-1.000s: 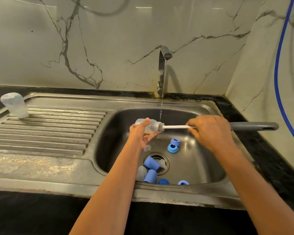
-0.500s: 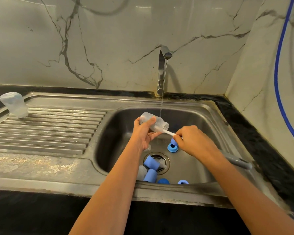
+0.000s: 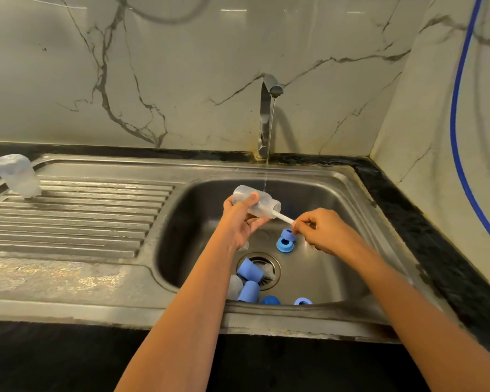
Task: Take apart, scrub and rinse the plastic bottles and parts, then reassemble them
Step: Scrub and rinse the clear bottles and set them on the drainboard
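While our left grip (image 3: 239, 222) curls round the tilted clear bottle (image 3: 263, 200) above the sink (image 3: 187, 236), our right grip (image 3: 321, 233) pinches the white brush stem (image 3: 282, 217) set in its mouth.

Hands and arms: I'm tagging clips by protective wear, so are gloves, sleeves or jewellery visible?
No. The left hand and right hand are bare, with no gloves, rings or watch showing. Both forearms are uncovered to the frame's edge; no sleeve in view.

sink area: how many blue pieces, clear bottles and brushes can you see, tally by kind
blue pieces: 6
clear bottles: 3 (one half hidden)
brush: 1
total: 10
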